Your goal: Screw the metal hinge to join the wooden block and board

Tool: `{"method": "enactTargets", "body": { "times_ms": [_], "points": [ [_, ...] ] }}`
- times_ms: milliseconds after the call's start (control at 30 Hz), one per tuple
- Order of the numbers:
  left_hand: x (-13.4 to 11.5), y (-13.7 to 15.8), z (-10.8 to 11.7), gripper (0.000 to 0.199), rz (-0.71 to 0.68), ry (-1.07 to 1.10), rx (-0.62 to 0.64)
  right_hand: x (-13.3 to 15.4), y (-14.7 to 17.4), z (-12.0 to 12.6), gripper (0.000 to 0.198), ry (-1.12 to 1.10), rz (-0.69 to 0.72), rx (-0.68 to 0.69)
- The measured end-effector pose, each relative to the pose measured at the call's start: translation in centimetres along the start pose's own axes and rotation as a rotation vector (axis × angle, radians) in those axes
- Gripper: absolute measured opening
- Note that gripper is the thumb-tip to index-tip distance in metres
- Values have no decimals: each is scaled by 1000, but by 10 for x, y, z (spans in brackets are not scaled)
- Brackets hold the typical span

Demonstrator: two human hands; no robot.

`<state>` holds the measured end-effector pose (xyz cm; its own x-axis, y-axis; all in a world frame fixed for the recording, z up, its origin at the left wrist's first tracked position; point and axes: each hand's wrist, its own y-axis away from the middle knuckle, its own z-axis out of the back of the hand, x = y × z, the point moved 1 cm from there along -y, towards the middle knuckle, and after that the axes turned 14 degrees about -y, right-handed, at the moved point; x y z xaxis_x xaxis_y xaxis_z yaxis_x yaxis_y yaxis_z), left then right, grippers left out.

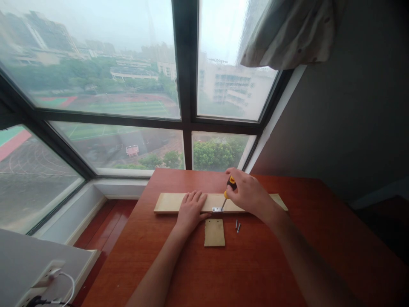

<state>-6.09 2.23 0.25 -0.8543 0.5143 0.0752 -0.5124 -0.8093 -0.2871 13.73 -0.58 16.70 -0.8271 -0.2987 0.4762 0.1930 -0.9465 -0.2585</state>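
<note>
A long pale wooden board lies crosswise on the table. My left hand rests flat on it, fingers stretched out, left of a small metal bracket at the board's near edge. Wrapped round the yellow and black handle of a screwdriver is my right hand. The screwdriver leans slightly, its tip down at the bracket's right end; whether a screw sits under it I cannot tell. Nearer to me lie a small square wooden piece with two holes along its top, and two loose screws.
The reddish-brown table reaches the window frame at its far side. A curtain hangs at upper right beside a dark wall. At lower left, a white plug and cable sit in a wall socket.
</note>
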Motion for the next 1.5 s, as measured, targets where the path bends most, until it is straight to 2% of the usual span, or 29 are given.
{"method": "enactTargets", "body": {
  "times_ms": [133,267,400,467,567,633,733,833,900,1000,1100,1233,1367,1500],
  "points": [
    [0,0,0,67,6,0,-1,0,-3,1,23,112,-127,-23],
    [0,0,2,68,5,-2,3,-5,-4,-2,20,21,-43,-1],
    [-1,1,4,66,0,2,1,-3,0,-3,35,-93,90,19],
    [-1,1,4,66,0,4,2,0,1,-1,34,-60,71,3],
    [-2,2,6,65,5,7,7,3,1,1,21,59,-37,-27],
    [-3,2,8,64,6,14,10,3,-1,1,22,97,-80,-32],
    [-3,2,9,63,7,26,11,1,-2,0,18,44,-42,-17],
    [-3,2,8,63,7,35,9,0,0,0,27,-35,14,2],
    [-3,2,8,63,11,37,6,1,1,1,31,-19,3,-2],
    [-2,2,7,63,14,35,3,4,2,3,23,87,-69,-25],
    [-2,2,7,64,5,27,4,3,0,2,24,133,-107,-22],
    [-1,1,5,65,-7,21,2,-3,-3,0,20,47,-49,-8],
    [1,0,2,64,-5,22,4,-4,-3,0,32,-75,51,-5],
    [2,0,0,65,-5,23,1,-1,-2,1,24,-16,3,-40]
  ]
}}
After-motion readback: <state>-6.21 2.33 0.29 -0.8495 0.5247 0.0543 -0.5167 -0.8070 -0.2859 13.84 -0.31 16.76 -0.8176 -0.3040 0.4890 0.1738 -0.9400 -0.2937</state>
